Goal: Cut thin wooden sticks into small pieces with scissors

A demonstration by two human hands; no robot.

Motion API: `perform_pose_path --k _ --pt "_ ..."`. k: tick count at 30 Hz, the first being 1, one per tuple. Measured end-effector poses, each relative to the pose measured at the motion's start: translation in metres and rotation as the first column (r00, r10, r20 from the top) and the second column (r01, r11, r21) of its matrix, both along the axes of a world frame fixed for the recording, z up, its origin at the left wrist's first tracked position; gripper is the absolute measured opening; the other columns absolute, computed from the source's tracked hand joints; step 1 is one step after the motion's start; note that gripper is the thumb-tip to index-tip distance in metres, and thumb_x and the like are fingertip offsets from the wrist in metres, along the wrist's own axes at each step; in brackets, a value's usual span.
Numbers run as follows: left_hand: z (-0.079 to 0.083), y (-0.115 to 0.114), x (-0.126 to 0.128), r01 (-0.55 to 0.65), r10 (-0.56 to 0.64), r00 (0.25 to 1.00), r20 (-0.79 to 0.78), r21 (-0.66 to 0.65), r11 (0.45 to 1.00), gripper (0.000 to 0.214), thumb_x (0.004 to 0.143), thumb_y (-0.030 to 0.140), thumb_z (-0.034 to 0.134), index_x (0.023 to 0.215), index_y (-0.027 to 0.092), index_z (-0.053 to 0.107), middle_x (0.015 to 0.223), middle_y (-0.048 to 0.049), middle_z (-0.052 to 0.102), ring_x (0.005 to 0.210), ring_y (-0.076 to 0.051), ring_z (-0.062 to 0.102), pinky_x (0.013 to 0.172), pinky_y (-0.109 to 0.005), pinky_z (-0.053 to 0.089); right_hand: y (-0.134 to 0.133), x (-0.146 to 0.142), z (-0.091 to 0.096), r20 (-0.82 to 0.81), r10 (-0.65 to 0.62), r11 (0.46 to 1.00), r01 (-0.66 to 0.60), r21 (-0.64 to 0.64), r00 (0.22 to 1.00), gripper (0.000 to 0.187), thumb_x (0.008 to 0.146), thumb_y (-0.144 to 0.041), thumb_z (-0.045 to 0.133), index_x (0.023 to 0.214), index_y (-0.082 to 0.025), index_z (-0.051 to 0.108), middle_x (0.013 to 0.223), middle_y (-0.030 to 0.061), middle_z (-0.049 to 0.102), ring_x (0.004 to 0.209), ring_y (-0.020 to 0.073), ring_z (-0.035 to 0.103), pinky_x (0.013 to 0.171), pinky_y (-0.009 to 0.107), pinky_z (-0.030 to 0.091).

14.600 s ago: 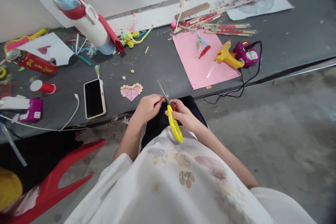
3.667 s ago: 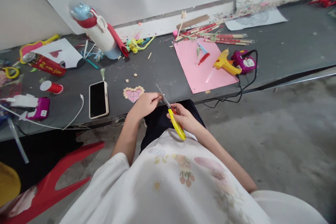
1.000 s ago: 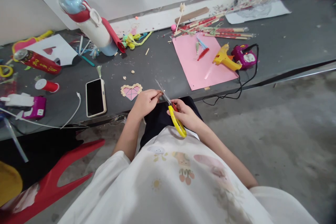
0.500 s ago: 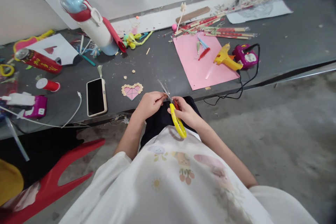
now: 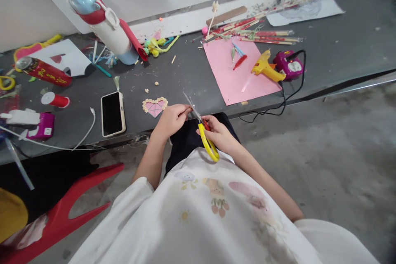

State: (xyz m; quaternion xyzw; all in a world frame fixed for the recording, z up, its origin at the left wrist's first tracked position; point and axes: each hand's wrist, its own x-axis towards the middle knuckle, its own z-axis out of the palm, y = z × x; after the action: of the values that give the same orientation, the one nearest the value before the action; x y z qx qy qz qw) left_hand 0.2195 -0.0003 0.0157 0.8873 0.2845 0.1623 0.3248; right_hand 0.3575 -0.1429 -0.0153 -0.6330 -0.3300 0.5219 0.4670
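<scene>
My right hand (image 5: 218,132) is wrapped round a pair of scissors (image 5: 208,142) with a yellow handle. A small red piece shows beside the handle, under my fingers; I cannot make out what it is. The blades point away from me, up and to the left, over the table's front edge. Left of the blades, my left hand (image 5: 173,119) is closed in a pinch, and whatever sits between its fingertips is too small to name. Just beyond that hand lies a pink paper heart (image 5: 155,107) with tiny beige pieces along its upper rim. Two similar pieces (image 5: 156,83) lie behind it.
On the grey table (image 5: 185,74), a phone (image 5: 112,114), red thread spool (image 5: 55,100), red can (image 5: 45,71) and bottle (image 5: 108,29) are at left. Pink paper (image 5: 219,78), a yellow glue gun (image 5: 267,67) with a black cord, and red-wrapped sticks (image 5: 269,39) lie at right.
My left hand has shifted slightly left, away from the scissors. The scissors have tilted a little, their tips moving left. The things on the table stay put.
</scene>
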Motion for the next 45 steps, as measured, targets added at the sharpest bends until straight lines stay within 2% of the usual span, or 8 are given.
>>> perform_pose_path --k 6,11,16,24,29,33,37,45 --pt "-0.001 0.004 -0.002 -0.021 0.022 0.999 -0.041 0.03 0.999 0.027 0.092 0.03 0.045 0.085 0.017 0.068 0.068 -0.0042 0.066 0.066 -0.015 0.059 0.065 -0.028 0.043 0.002 0.001 0.012 -0.103 -0.008 0.998 0.001 -0.067 0.995 0.039 0.072 -0.034 0.069 0.107 -0.023 0.056 0.079 -0.0014 0.06 0.068 0.014 0.058 0.059 0.026 0.046" --pt "0.004 0.004 0.0 -0.029 0.03 0.997 -0.069 0.012 1.0 0.03 0.092 0.034 0.044 0.08 0.017 0.067 0.069 -0.0037 0.066 0.065 -0.015 0.058 0.063 -0.027 0.041 0.007 0.007 0.022 -0.329 -0.002 0.993 -0.036 -0.11 0.944 0.045 0.066 -0.035 0.074 0.103 -0.02 0.053 0.072 -0.0035 0.057 0.059 0.0115 0.057 0.051 0.024 0.043" --pt "0.014 0.004 0.002 -0.019 0.021 0.995 -0.098 0.012 1.0 0.033 0.093 0.034 0.043 0.073 0.017 0.064 0.063 -0.0017 0.063 0.061 -0.013 0.053 0.059 -0.026 0.036 0.007 0.015 0.025 -0.449 0.065 0.991 -0.109 -0.074 0.891 0.039 0.071 -0.041 0.072 0.097 -0.019 0.054 0.071 -0.0013 0.057 0.057 0.012 0.058 0.043 0.022 0.038" --pt "0.03 -0.001 0.003 -0.044 0.042 0.995 -0.092 -0.02 0.999 0.03 0.092 0.03 0.045 0.078 0.017 0.067 0.063 -0.0004 0.063 0.057 -0.012 0.052 0.058 -0.026 0.036 0.003 0.028 0.036 -0.47 0.198 0.977 -0.212 0.024 0.86 0.036 0.073 -0.045 0.07 0.094 -0.02 0.054 0.083 0.0023 0.06 0.07 0.0143 0.059 0.045 0.021 0.038" --pt "0.033 -0.002 0.003 -0.049 0.044 0.995 -0.084 -0.056 0.997 0.031 0.094 0.031 0.043 0.08 0.017 0.067 0.062 0.0004 0.065 0.055 -0.011 0.052 0.06 -0.025 0.038 0.002 0.03 0.029 -0.352 0.278 0.961 -0.26 0.098 0.894 0.042 0.08 -0.042 0.064 0.114 -0.022 0.049 0.094 0.0028 0.058 0.078 0.0133 0.058 0.055 0.022 0.043" --pt "0.032 -0.004 0.005 -0.058 0.054 0.996 -0.072 -0.057 0.997 0.029 0.094 0.03 0.042 0.085 0.017 0.066 0.065 0.0001 0.066 0.058 -0.012 0.055 0.061 -0.025 0.039 0.001 0.027 0.025 -0.05 0.262 0.958 -0.254 0.131 0.964 0.056 0.078 -0.037 0.067 0.126 -0.024 0.04 0.096 0.0019 0.055 0.087 0.0152 0.057 0.078 0.029 0.049" --pt "0.031 -0.007 0.005 -0.063 0.059 0.996 -0.059 -0.055 0.997 0.029 0.094 0.028 0.042 0.077 0.017 0.063 0.065 0.0002 0.065 0.056 -0.011 0.053 0.061 -0.025 0.039 -0.001 0.022 0.032 0.21 0.257 0.955 -0.282 0.097 0.943 0.069 0.074 -0.032 0.071 0.132 -0.017 0.036 0.096 0.0039 0.054 0.086 0.0169 0.055 0.083 0.033 0.049" --pt "0.027 -0.008 0.004 -0.061 0.061 0.998 -0.012 -0.007 0.998 0.026 0.09 0.021 0.044 0.068 0.017 0.056 0.067 -0.0006 0.064 0.059 -0.011 0.053 0.062 -0.024 0.039 -0.003 0.017 0.035 0.355 0.19 0.962 -0.245 0.117 0.915 0.075 0.071 -0.032 0.073 0.133 -0.016 0.035 0.106 0.0083 0.055 0.09 0.0189 0.056 0.088 0.036 0.049"
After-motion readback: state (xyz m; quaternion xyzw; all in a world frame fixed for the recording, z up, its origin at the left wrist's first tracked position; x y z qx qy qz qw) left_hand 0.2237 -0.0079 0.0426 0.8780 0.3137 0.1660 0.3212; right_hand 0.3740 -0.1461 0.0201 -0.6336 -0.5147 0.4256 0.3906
